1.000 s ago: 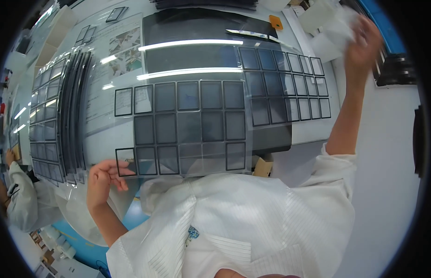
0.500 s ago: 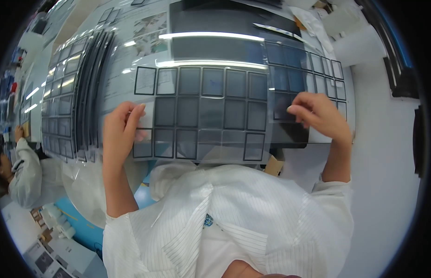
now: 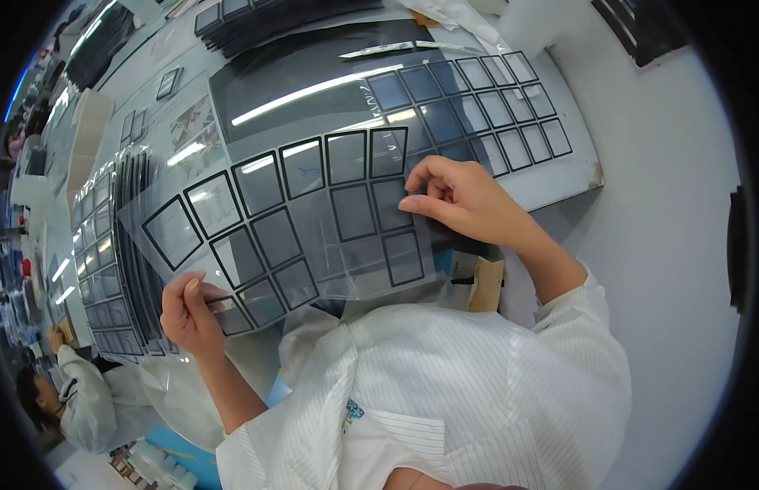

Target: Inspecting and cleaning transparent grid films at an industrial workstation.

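Transparent film sheet (image 3: 322,233) with rows of black-edged rectangular panels is held above the surface (image 3: 579,163) in front of the person's white, finely striped garment (image 3: 477,367). It is bowed and slanted, its left end angled toward the far left, and its far row carries six panels. The left hand (image 3: 191,318) has its fingers pinched on the near left corner of the film, the thumb above and other fingertips showing through from beneath. The right hand (image 3: 469,200) is at the right edge, thumb and index finger bent close together over the film; I cannot tell whether they grip it.

Just right of the sheet's near right corner, a tan cardboard piece (image 3: 485,284) shows below the surface's edge. To the left stands a stack of similar panelled sheets (image 3: 138,245), upright and close together. Beyond the right hand, a second panelled sheet (image 3: 477,114) lies flat, partly over a black mat (image 3: 281,69). A slim pointed tool (image 3: 379,51) rests near the mat's far edge. Two small framed pieces lie left of the mat, and past it sits a dark pile of framed panels (image 3: 273,24). At far left, a co-worker's pale sleeve (image 3: 89,396) shows.
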A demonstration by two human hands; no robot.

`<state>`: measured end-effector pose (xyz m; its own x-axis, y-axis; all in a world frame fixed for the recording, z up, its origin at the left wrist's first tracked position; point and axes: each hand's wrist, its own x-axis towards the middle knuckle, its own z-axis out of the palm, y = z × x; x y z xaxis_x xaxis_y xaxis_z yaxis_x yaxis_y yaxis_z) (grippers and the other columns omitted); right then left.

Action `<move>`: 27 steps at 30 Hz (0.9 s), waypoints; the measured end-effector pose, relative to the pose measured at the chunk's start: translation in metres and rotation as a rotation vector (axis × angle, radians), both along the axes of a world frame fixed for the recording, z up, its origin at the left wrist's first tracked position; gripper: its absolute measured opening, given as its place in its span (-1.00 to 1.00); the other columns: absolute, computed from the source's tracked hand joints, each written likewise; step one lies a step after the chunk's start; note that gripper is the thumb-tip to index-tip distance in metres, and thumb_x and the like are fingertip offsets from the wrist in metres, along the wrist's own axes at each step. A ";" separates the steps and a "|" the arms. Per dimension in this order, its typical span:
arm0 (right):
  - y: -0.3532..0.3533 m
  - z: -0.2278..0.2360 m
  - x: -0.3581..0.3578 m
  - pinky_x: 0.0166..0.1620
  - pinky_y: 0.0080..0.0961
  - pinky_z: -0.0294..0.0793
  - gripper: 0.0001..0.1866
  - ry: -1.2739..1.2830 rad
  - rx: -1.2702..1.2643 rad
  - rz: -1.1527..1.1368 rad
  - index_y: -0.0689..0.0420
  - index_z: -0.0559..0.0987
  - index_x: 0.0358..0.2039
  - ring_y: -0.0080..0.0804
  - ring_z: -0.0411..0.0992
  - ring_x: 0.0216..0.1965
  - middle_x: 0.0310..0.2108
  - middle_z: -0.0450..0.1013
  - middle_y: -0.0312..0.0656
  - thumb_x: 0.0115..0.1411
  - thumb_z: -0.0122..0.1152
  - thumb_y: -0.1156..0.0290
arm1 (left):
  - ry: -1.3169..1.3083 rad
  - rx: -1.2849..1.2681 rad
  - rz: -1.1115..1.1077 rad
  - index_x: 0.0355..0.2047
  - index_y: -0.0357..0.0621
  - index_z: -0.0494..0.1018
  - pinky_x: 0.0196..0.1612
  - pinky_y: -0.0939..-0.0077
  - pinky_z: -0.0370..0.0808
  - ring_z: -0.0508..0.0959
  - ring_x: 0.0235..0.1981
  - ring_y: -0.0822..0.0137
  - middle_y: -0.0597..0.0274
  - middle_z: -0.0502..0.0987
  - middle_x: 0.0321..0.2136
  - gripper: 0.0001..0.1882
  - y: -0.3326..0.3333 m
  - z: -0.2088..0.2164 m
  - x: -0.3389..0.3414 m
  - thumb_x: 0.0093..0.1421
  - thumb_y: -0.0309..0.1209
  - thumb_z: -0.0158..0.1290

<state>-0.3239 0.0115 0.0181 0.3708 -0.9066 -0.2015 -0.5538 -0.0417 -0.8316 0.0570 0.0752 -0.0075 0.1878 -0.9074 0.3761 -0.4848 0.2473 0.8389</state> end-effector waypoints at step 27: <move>-0.050 0.013 -0.112 -0.60 -0.77 0.29 -0.75 -0.278 -0.354 -0.566 0.17 0.48 -0.21 -0.71 0.39 -0.60 -0.55 0.41 -0.38 0.37 0.11 0.21 | 0.271 0.628 -0.521 -0.37 -0.26 0.47 -0.67 0.66 0.33 0.53 -0.67 0.45 0.15 0.57 -0.57 -0.70 -0.074 0.014 -0.119 0.35 -0.24 0.04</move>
<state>-0.4364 -0.0390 0.0308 -0.1804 -0.9683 0.1729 -0.3400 -0.1035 -0.9347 -0.0619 0.0009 0.0063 -0.2996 -0.9278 -0.2223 -0.2012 -0.1663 0.9653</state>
